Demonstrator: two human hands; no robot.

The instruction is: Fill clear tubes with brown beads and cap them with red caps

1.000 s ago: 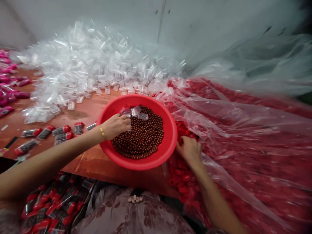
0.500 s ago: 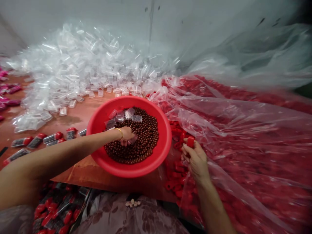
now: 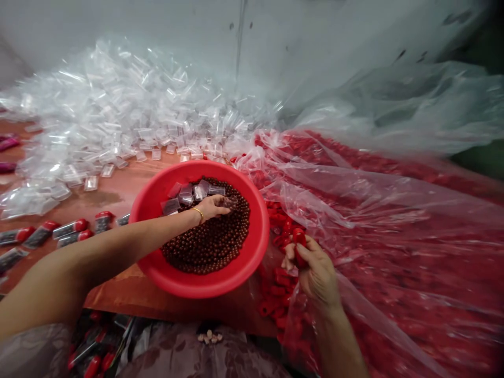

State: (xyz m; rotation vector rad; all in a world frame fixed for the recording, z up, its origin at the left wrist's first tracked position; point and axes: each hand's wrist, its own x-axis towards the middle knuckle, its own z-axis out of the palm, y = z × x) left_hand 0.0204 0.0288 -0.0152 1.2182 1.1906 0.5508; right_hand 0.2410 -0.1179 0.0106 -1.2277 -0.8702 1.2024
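My left hand (image 3: 214, 206), with a gold bracelet at the wrist, is over the dark brown beads (image 3: 205, 247) in the red basin (image 3: 255, 252). Its fingers are closed on a clear plastic case (image 3: 229, 202), which lies low against the beads and is partly hidden. Several more clear cases (image 3: 186, 194) rest on the beads at the basin's back left. Right of the basin, my right hand (image 3: 315, 270) pinches a red cap (image 3: 299, 242) between thumb and fingers, above loose red caps (image 3: 279, 281).
Clear cases (image 3: 118, 105) are heaped along the wall. Filled cases with red caps (image 3: 71, 229) lie at left, others (image 3: 92, 346) below the table edge. Plastic sheeting (image 3: 386, 210) covers many red pieces at right.
My left hand has moved up and right across the beads with the clear case. The red cap in my right hand has turned more upright. The whole view has shifted slightly.
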